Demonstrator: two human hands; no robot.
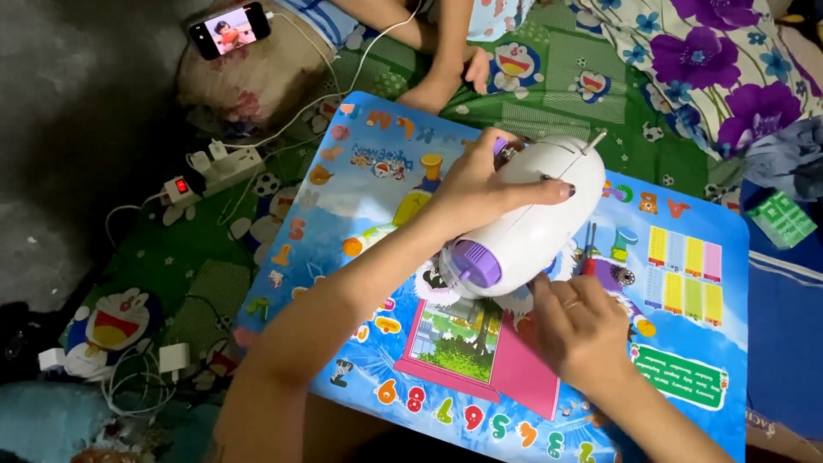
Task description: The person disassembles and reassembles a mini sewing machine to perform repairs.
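A small white sewing machine with a purple hand wheel stands on a blue printed children's table. My left hand lies over the top of the machine, fingers stretched along its body, holding it. My right hand rests on the table just in front of the machine's base, fingers curled under its needle end. What the fingers touch there is hidden.
Another person's arm and hand rest on the green cartoon sheet beyond the table. A phone lies on a cushion at the top left. A power strip, chargers and white cables lie left. A green box sits right.
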